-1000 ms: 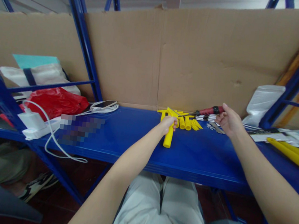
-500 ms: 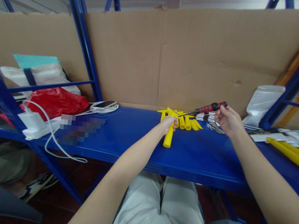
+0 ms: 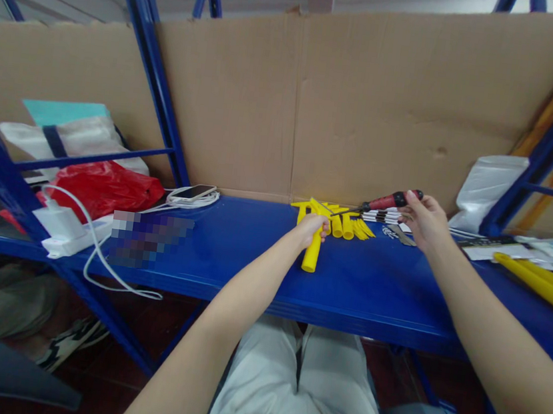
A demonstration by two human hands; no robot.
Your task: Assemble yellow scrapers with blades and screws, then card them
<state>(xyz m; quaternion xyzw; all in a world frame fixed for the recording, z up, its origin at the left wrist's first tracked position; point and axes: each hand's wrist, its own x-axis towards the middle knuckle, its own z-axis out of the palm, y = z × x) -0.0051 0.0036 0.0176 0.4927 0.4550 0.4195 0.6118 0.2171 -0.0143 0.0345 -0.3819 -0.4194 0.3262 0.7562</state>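
My left hand (image 3: 313,228) is closed around a yellow T-shaped plastic handle (image 3: 310,258), its round tube end pointing down towards me. In my right hand (image 3: 423,218) is a screwdriver (image 3: 388,201) with a red and black grip, pinched by the fingertips at the grip's rear end. Its dark shaft slants down left to the top of the yellow handle, beside my left fingers. Whether the tip sits on a screw is too small to tell. Behind my left hand lie several more yellow handles (image 3: 348,228) and thin yellow pointed pieces (image 3: 363,229).
Small metal parts (image 3: 394,232) and white strips (image 3: 381,216) lie right of the yellow pieces. Further right is a long yellow piece (image 3: 539,286). A phone (image 3: 196,192), a red bag (image 3: 107,187) and a power strip (image 3: 75,239) occupy the left. Cardboard (image 3: 369,111) walls the back.
The screwdriver's grip shows another side, so it has turned, and my right fingers have shifted slightly on it. My left hand and the yellow handle have stayed in place.
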